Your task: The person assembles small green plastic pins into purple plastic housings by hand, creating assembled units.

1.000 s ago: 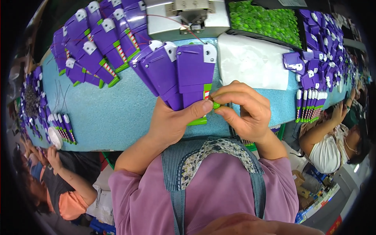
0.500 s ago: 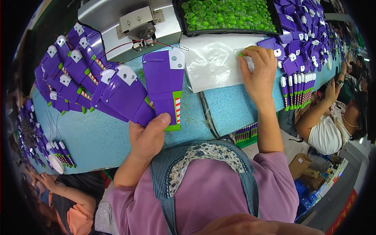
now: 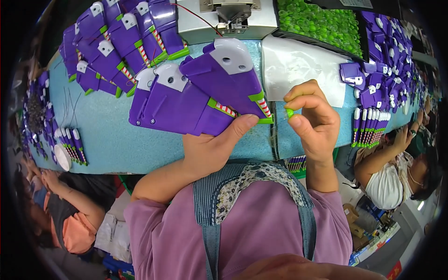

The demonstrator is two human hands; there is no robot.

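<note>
My left hand grips a fan of purple plastic casings, with its thumb pressed on the lower end of the front one. Each has a white corner with holes; green trim and red-and-white striped strips show on their lower parts. My right hand is closed in a pinch just right of the fan, apart from it. Between thumb and fingers sits a small green cap with a clear part at one side. Behind that hand lies a glossy white sheet on the blue table.
A metal machine with a red wire stands at the back. Right of it is a black tray of small green pieces. Purple casings fan out at back left; more purple parts heap at right. Co-workers sit on both sides.
My right hand has come off the white sheet toward the fan, carrying the green cap. The held casings have moved right and tilted. The whole view has shifted.
</note>
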